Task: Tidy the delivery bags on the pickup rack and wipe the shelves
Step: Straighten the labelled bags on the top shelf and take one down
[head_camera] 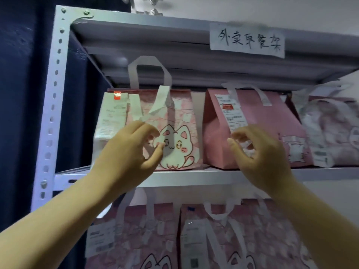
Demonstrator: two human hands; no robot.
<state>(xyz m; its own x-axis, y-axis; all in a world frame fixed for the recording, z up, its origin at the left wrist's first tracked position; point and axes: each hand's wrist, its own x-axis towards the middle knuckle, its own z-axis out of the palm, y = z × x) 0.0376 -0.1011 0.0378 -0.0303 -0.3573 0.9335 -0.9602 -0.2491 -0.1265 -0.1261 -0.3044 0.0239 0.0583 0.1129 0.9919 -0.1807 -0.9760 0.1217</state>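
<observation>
Left hand (132, 150) and right hand (261, 152) hover half-curled, seemingly empty; the cat bag (174, 117) looks soft, light: grip its handles (164, 96).

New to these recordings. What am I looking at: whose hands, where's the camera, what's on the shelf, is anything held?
No machine here: one camera worn on a person's head looks forward at their bare hands. The left hand and right hand reach, fingers loosely curled, toward a white metal rack shelf. On it stand a pink cat-print bag with white handles, a plain pink paper bag with a receipt, and a blurred third bag. A handwritten paper label is stuck above; more pink bags sit below. Neither hand plainly holds anything.
</observation>
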